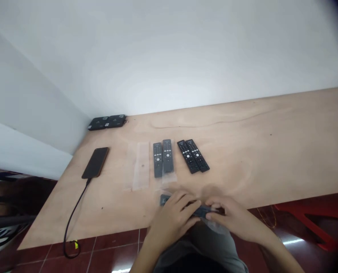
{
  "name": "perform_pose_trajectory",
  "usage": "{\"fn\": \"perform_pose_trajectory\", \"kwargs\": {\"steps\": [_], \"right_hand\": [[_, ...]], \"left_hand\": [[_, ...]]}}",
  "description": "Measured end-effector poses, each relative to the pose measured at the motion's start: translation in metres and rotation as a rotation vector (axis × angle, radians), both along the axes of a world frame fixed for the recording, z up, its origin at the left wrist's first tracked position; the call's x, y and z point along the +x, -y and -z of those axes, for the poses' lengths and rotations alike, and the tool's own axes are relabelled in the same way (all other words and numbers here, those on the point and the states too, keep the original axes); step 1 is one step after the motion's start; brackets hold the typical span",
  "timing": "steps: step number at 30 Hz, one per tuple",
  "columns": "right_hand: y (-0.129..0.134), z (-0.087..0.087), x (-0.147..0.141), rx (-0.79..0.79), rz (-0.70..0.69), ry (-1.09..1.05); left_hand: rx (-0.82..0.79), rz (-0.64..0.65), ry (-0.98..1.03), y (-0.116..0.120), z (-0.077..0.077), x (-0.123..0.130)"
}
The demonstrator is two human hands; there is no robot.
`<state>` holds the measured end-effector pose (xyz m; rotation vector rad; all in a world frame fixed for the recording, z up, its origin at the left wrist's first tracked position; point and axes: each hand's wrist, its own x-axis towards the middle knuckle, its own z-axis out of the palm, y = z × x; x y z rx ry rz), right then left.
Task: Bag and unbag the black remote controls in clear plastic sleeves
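Plywood tbl (242,151), remote (204,211) crosswise in hands (171,222) (233,219)

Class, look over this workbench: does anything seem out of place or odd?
The black cable from the smartphone looks odd: it drops over the edge of the plywood table and loops onto the red tiled floor, where it could snag.

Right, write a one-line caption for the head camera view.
Left hand and right hand grip a black remote in clear plastic at a plywood table, four remotes beyond.
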<state>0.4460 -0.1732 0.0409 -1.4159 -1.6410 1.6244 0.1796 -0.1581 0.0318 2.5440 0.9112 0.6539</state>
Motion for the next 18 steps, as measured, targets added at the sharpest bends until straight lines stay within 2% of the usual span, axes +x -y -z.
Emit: {"fn": "perform_pose_trajectory", "kwargs": {"steps": [5, 8, 11, 14, 16, 18], "right_hand": [[0.01, 0.013, 0.027, 0.045, 0.098, 0.013], [0.016, 0.018, 0.037, 0.002, 0.142, -0.008], [0.018, 0.018, 0.037, 0.004, 0.155, 0.003], [0.02, 0.013, 0.026, 0.138, 0.159, 0.108], [0.022, 0.009, 0.016, 0.199, 0.169, 0.19], [0.023, 0.008, 0.006, 0.214, 0.182, 0.245]], "left_hand": [[-0.002, 0.04, 0.05, -0.006, -0.001, 0.01], [-0.023, 0.097, 0.009, -0.01, -0.003, 0.016], [-0.02, 0.124, 0.014, -0.013, -0.001, 0.018], [0.029, 0.14, 0.108, -0.02, 0.002, 0.011], [0.081, 0.075, 0.172, -0.029, 0.002, 0.002], [0.117, -0.084, 0.185, -0.043, 0.001, -0.011]]}}
